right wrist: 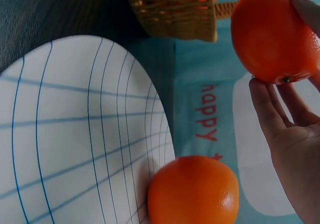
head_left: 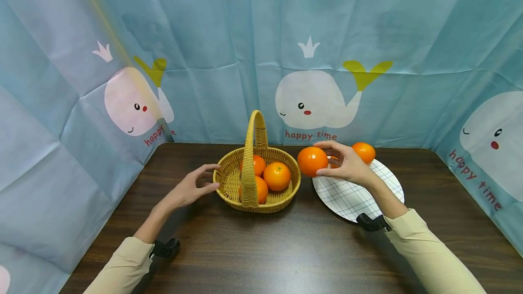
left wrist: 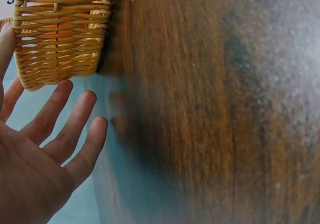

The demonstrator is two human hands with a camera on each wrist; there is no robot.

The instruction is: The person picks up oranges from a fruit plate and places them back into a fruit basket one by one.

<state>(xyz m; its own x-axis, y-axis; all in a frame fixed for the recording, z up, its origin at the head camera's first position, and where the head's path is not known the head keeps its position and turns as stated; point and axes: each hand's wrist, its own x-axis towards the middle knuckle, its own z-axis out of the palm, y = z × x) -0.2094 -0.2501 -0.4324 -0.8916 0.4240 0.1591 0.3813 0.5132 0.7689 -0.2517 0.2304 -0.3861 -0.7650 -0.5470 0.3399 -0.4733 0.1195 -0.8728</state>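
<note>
My right hand (head_left: 345, 164) pinches an orange (head_left: 313, 161) between thumb and fingertips, raised between the basket and the plate. In the right wrist view this orange (right wrist: 272, 33) hangs clear of the plate. The yellow wicker basket (head_left: 229, 196), with a tall arched handle, holds three oranges (head_left: 277, 176), some partly behind the handle. At its left rim is my left hand (head_left: 189, 189), thumb and fingertips against the side, fingers spread and loosely extended in the left wrist view. The white plate (head_left: 347, 198) with blue lines carries an orange (head_left: 363, 152); more orange shows behind my right fingers.
The dark wooden table (head_left: 261, 248) runs up to a light blue curtain (head_left: 212, 80) printed with white whales, which also hangs at both sides. The basket handle (head_left: 249, 162) stands upright across the basket. A black strap (head_left: 372, 222) is round each wrist.
</note>
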